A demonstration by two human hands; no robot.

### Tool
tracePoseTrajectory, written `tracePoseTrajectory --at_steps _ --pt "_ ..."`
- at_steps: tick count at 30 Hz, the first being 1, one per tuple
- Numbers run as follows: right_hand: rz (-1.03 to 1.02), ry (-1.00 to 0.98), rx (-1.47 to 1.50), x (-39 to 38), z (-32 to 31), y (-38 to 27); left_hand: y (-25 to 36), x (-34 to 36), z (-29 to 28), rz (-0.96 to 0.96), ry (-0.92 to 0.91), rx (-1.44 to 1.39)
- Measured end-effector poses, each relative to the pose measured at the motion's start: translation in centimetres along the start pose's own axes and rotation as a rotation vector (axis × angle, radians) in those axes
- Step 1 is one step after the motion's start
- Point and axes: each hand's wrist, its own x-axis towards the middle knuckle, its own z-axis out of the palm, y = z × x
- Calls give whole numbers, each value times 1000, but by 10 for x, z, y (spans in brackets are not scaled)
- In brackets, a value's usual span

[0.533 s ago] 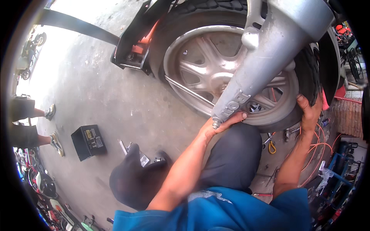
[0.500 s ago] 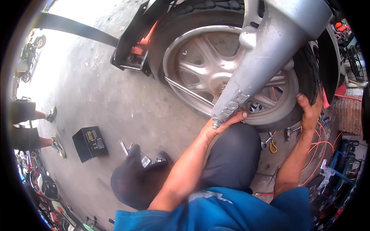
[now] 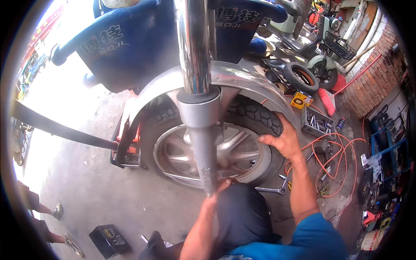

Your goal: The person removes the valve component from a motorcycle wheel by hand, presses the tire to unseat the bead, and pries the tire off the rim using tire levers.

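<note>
A silver fork leg with a chrome tube runs upright in front of a wheel with a spoked silver rim and treaded black tire. A metal fender arches over the tire. My left hand is at the lower end of the fork leg, thumb up, its fingers mostly hidden behind it. My right hand grips the tire's right side, thumb on the sidewall and fingers over the tread. My bent knee is just below the wheel. A black stand with orange parts stands left of the wheel.
A blue body panel is above. A wrench, socket tray, orange hose and spare tire lie rightward, near a scooter and brick wall. Another person's legs and a black battery are lower left.
My view has tilted up, bringing the fender, blue panel and scooter into sight; the fork now appears more upright. Both my hands remain at about the same places on fork and tire.
</note>
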Motion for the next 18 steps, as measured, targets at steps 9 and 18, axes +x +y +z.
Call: tracePoseTrajectory --at_steps 9,18 --pt "-32 50 -31 -1 8 -13 106 -29 -111 -700 -606 1522" --pt "-44 38 -58 -3 18 -5 10 -271 -245 -341 954 940"
